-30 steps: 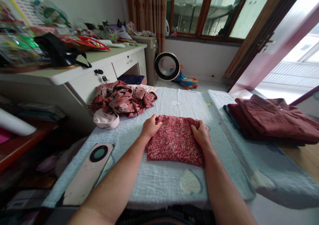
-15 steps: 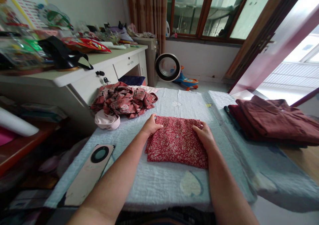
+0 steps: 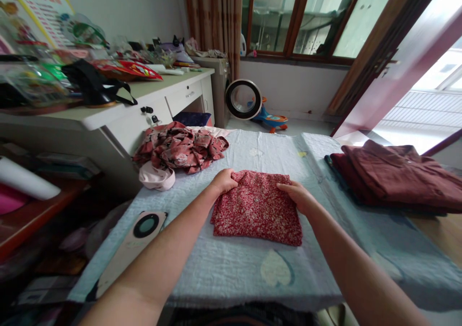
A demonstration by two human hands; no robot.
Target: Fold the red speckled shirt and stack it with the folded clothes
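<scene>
My two forearms run up from the near edge of the frame onto the pale blue quilt (image 3: 231,268) that covers the bed. To my left on the quilt lies a pink phone (image 3: 132,249), camera ring up, its length slanting away from me toward the right. Ahead, in the middle of the quilt, sits the folded red floral cloth (image 3: 256,209), lying flat as a rough rectangle; I read its long axis as running left to right across my view, with the near edge a little wider than the far one. My left hand (image 3: 224,180) rests on the cloth's far left corner, fingers curled down over the fabric, so the grip looks closed on that corner, though I cannot tell whether it pinches or only presses. My right hand (image 3: 299,197) lies on the right edge near the far corner, fingers extended and loosely spread, flat against the cloth rather than clasping it. Beyond the left hand is a crumpled heap of pink patterned clothing (image 3: 180,145), well apart from the cloth. Off to the right sits a stack of folded maroon garments (image 3: 393,174). Farther left stands a cluttered white counter (image 3: 151,97).
</scene>
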